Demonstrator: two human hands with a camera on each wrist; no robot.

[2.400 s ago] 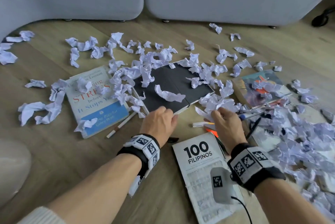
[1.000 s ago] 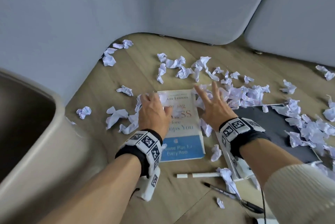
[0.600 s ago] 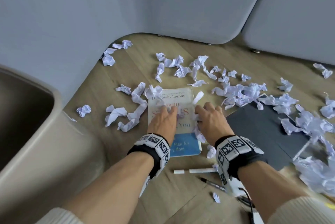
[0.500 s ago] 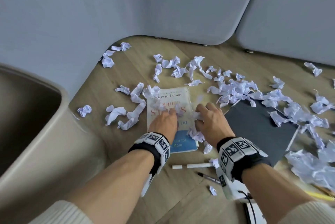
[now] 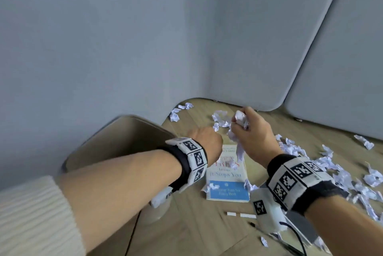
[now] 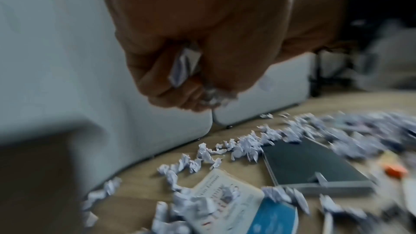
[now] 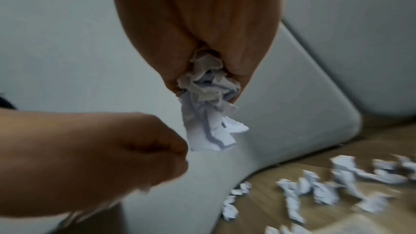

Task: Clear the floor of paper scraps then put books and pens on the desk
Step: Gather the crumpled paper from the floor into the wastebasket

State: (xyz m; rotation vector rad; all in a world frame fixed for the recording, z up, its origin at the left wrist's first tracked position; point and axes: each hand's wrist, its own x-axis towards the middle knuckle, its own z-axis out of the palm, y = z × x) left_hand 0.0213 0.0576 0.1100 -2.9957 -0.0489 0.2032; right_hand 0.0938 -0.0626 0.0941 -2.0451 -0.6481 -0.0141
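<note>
The right hand [image 5: 253, 131] is clenched in a tight grip round a wad of paper scraps [image 7: 209, 102], raised above the floor; crumpled ends poke out past the fingertips and hang below the fist. The left hand [image 5: 204, 141] is also clenched: the left wrist view shows a folded scrap [image 6: 185, 67] and a second crumpled bit squeezed between its curled fingers. The 2 fists sit close together, just apart, over the far end of the book.

1 book with a white and blue cover [image 5: 227, 175] lies flat on the wood floor [image 5: 196, 224], with 1 small scrap on its cover and more at its edges. 1 dark notebook [image 6: 310, 165] lies to its right, just beside it. 1 white pen [image 5: 241, 215] and 1 black pen [image 5: 253, 225] lie on the floor in front of the book. Many loose scraps, too many to count, are strewn in a band from the sofa corner across to the right.

A beige bin [image 5: 124, 141] stands open just left of the left wrist, its rim below the forearm. The grey sofa [image 5: 186, 38] closes off the far side and the left; bare floor lies between bin and book.
</note>
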